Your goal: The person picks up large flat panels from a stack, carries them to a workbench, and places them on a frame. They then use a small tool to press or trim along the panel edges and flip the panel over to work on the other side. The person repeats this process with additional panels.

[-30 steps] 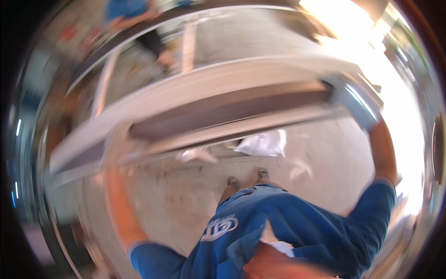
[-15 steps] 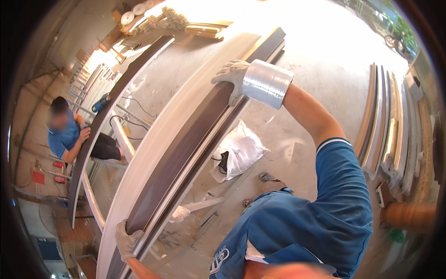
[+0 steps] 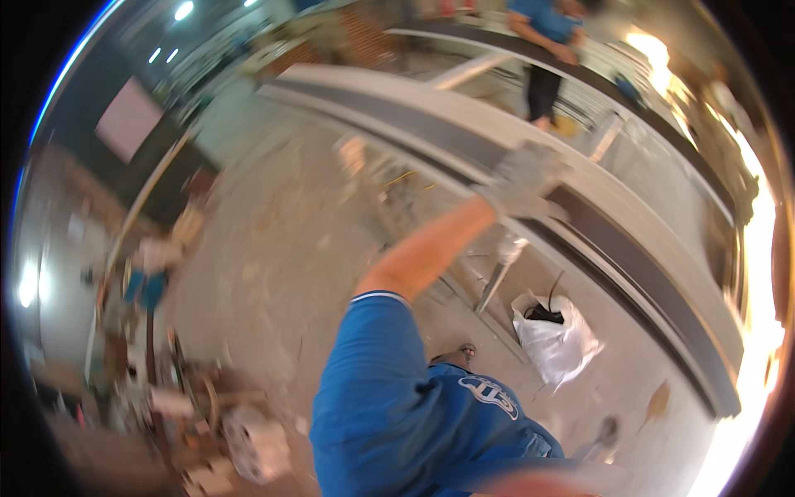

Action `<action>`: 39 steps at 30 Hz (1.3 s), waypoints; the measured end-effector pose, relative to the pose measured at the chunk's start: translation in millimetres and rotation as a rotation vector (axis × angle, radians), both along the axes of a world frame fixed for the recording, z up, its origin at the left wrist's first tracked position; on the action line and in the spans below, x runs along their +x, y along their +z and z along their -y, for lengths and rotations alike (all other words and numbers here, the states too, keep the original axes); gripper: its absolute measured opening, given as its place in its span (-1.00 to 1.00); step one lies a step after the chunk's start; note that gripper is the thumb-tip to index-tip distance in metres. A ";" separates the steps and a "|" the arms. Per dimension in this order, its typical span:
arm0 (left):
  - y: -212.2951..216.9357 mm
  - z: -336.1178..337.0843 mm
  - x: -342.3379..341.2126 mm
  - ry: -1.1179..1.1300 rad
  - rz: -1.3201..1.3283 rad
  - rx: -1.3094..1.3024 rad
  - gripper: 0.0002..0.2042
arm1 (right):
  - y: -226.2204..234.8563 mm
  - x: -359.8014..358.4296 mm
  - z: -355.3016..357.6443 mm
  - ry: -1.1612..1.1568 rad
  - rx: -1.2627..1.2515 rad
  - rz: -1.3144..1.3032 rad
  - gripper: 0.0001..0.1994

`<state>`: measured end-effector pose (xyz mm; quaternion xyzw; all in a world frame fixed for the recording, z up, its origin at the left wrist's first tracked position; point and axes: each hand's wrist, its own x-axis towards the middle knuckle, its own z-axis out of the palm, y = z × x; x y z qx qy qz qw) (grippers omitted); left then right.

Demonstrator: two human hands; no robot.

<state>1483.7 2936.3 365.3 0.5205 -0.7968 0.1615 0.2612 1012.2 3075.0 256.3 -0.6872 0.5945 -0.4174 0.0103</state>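
Note:
A bundle of long strips lies in front of me, with a wide pale strip (image 3: 356, 81) along its far side and a dark brown strip (image 3: 451, 139) along the middle. My left hand (image 3: 526, 178), in a greyish work glove, reaches across the bundle near its middle. Its fingers lie over the dark strip and seem to grip it, though motion blurs them. Neither my right hand nor the roll of clear film shows in the head view now.
Beyond the bundle, a person in a blue shirt (image 3: 538, 15) stands at another long dark strip (image 3: 530, 54). A white sack (image 3: 563, 352) with something black inside sits on the floor, near a support leg (image 3: 499, 273). Clutter and a whitish roll (image 3: 255, 447) lie at lower left.
The view has swung left, so the bundle now runs from upper left to lower right. My right hand and the film roll around its wrist have left the picture.

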 end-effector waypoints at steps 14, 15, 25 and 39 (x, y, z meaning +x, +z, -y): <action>-220.7 -227.8 -189.9 -0.178 -0.296 0.571 -0.63 | -143.7 -54.9 -177.2 0.250 0.916 -0.090 -0.50; -224.1 -236.2 -192.5 -0.184 -0.279 0.657 -0.63 | -150.1 -60.1 -190.2 0.222 0.962 -0.106 -0.51; -296.8 -351.5 -118.7 -0.378 -0.152 1.065 -0.52 | -156.9 -31.7 -376.8 -0.121 1.355 -0.333 -0.56; -440.4 -612.4 91.3 0.200 0.192 1.826 -0.56 | -149.4 -13.2 -613.6 -0.736 1.239 0.839 -0.56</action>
